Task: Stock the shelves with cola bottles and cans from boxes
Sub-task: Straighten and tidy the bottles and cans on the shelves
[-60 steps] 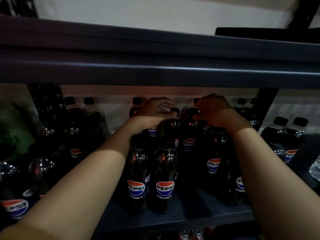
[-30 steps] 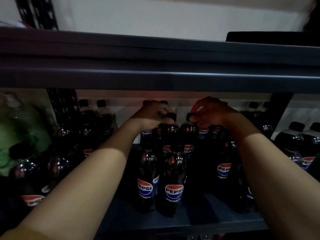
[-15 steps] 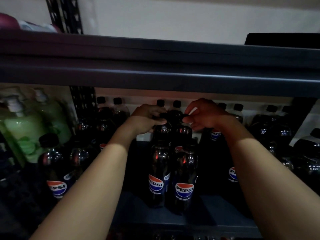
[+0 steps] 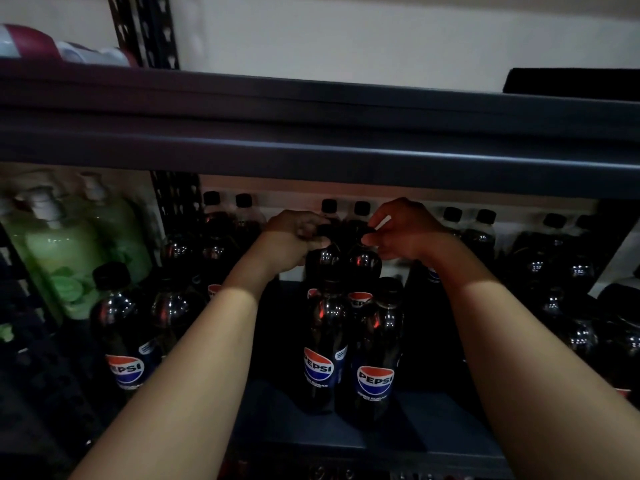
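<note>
Under the dim upper shelf, your left hand and right hand each stay clamped on a bottle cap, the two cola bottles now drawn together mid-shelf behind the front pair, nearly placed.

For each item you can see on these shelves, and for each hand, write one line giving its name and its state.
Left hand: closed on the cap of a cola bottle.
Right hand: pinching the cap of the neighbouring bottle.
Two held bottles: upright, side by side, capped.
Two front bottles: upright, capped, labels facing out.
Back-row bottles: upright, capped.
Green soap bottles: upright, pump tops on.
Shelf: partly filled.
</note>
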Demonstrator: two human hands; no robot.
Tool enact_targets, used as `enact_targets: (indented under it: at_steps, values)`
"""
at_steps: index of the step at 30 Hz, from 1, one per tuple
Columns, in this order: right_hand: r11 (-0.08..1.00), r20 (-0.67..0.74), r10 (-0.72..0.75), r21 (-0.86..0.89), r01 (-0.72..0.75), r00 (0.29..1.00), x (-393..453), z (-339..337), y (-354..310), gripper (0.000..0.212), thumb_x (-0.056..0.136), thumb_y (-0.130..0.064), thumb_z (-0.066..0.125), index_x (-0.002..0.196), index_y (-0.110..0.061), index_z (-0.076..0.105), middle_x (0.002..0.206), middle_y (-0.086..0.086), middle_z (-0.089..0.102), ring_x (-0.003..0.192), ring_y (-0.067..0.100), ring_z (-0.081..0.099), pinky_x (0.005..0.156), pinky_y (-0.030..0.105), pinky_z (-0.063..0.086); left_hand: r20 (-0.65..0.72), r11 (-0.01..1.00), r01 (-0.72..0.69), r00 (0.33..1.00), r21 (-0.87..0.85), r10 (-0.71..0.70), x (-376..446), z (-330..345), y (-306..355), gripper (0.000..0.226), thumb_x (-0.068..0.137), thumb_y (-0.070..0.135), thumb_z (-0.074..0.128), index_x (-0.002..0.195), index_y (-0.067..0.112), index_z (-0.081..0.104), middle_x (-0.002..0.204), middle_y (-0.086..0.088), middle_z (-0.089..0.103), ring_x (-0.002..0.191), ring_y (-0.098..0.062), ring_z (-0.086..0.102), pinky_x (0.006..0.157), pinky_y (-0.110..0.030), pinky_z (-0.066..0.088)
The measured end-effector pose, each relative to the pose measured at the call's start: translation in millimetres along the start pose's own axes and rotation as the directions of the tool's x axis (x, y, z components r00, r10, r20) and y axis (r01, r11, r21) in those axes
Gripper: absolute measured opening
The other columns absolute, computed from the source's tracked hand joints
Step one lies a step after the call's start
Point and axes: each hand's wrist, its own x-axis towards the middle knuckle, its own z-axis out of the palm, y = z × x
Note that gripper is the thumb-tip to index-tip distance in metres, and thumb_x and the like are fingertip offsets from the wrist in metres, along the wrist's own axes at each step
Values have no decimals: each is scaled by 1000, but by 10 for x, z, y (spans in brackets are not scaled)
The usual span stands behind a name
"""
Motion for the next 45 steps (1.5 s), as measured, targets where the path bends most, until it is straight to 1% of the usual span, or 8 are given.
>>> enact_targets:
  at_steps: [9,19,23,27,32,38,41,45]
  values:
    - [1000,-32,-1,-17,0,999,-20,17,26,34,80,-20,86,107,-15,67,103,10,70,85,27,74,83,46,62,-10,998,-63,998,16,63,9,13,-74,34,89,13,79,121,22,73,105,5,72,103,-17,71,84,-33,60]
    - [997,-39,29,74,-26,999,-120,-5,-10,29,81,-12,85,105,-12,68,102,14,70,83,31,75,77,48,63,1,997,-71,997,3,71,-15,43,-56,33,92,14,76,124,20,71,102,0,71,89,-10,69,66,-26,56]
    - [989,-30,51,140,-46,998,-184,4,4,37,76,-15,89,106,-14,68,101,12,72,91,33,74,74,53,63,-24,994,-111,994,-12,110,-23,52,-115,37,91,8,76,126,16,70,108,-1,75,89,-5,68,73,-18,52]
    - [995,29,32,95,-35,999,-260,87,119,62,64,-23,96,116,-26,64,102,-5,71,90,16,71,71,41,64,3,993,-117,993,1,117,-98,65,-266,55,80,6,85,130,18,65,115,5,74,103,0,69,93,-19,54]
    - [980,7,-62,188,59,998,-315,216,278,35,67,-14,94,79,-28,65,89,-5,72,78,5,68,56,19,51,0,994,-104,995,-20,104,-145,119,-394,44,79,3,84,119,12,67,106,11,72,90,15,66,85,-9,49]
    - [974,11,-76,213,72,997,-336,184,272,30,70,-9,91,80,-23,66,92,-1,72,75,0,67,50,9,46,-4,997,-74,997,-31,74,-135,106,-396,48,79,9,86,124,9,70,113,3,75,101,-4,71,86,-27,60]
    - [968,28,-92,237,83,995,-335,174,278,28,72,-6,89,79,-21,66,87,-3,71,64,-10,64,49,7,45,-21,995,-100,995,-8,100,-144,115,-390,47,78,9,87,122,9,70,109,6,75,96,5,69,85,-18,57]
    - [973,54,-101,215,87,993,-338,157,277,26,72,-10,90,81,-23,68,91,-3,74,68,-9,67,52,8,47,-22,993,-116,993,3,116,-171,111,-379,45,78,8,87,120,10,71,106,8,75,93,9,68,87,-13,52]
